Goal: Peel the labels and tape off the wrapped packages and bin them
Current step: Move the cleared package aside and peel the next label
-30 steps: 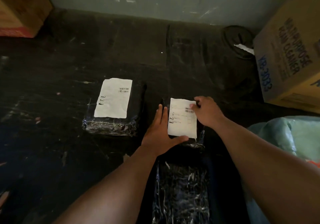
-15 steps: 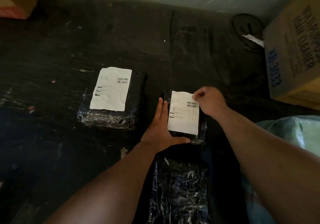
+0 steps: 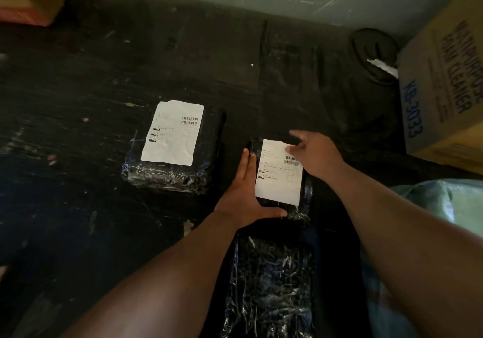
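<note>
The small package (image 3: pixel 304 201) lies on the dark floor (image 3: pixel 78 194), its white label (image 3: pixel 277 178) stuck flat. The right hand (image 3: pixel 317 156) has let go of the label's top right corner since half a second ago; its grip is now spread, fingers blurred. The left hand (image 3: pixel 241 196) stays flat against the package's left side. A second labelled package (image 3: pixel 209 152) sits left. Another wrapped package (image 3: pixel 271 285) is cut off below.

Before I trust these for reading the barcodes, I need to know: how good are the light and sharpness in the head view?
Head view: dim overall, the floor nearly black; both white labels stand out, their print too small to read; the right hand shows motion blur at its fingertips; the wrap on the near package glints; wide-angle bending tilts the cardboard box.
</note>
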Demonstrator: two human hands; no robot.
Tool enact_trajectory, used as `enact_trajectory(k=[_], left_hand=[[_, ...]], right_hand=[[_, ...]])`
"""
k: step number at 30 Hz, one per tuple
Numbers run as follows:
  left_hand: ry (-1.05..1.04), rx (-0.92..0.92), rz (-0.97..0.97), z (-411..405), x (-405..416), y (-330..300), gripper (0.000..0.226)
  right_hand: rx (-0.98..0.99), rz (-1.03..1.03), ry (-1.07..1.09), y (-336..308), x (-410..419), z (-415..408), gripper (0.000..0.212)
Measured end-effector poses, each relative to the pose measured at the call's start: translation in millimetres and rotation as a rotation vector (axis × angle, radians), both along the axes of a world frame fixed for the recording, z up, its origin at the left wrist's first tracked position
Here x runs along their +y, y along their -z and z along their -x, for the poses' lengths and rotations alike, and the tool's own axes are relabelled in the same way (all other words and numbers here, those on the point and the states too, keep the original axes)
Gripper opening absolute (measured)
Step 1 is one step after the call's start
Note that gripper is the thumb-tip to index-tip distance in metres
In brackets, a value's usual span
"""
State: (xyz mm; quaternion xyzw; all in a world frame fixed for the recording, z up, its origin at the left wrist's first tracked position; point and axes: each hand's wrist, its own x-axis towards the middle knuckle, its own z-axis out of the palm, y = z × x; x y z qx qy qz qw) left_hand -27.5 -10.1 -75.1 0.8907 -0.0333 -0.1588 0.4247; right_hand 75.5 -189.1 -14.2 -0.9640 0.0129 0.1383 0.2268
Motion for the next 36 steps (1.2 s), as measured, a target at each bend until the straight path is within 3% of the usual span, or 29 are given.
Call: enact_trajectory(k=[3,11,18,23,29,36], left_hand=[[0.003,-0.011,0.005,0,1,2,0.152],[0.002,-0.028,0.004,0,0,2,0.152],[0.013,-0.011,0.009,0,1,0,0.153],[0.092,0.013,-0.027,-3,6,-3,0.163],[0.075,0.027,-0.025,-2,5,-3,0.161],[0.047,0.019,-0.016,0,3,-2,0.158]], right_hand=[[-0.021,0.130,-0.034,4,13,-8,0.037],[0.005,-0.056,0.054,10,19,-12,0.009],[-0.039,-0.113,-0.016,1,5,0,0.018],[-0.044,0.088,-0.046,1,10,1,0.054],[-0.109,0.217,-0.110,1,16,2,0.020],[-0.157,0.150,-0.216,-9,9,17,0.020]])
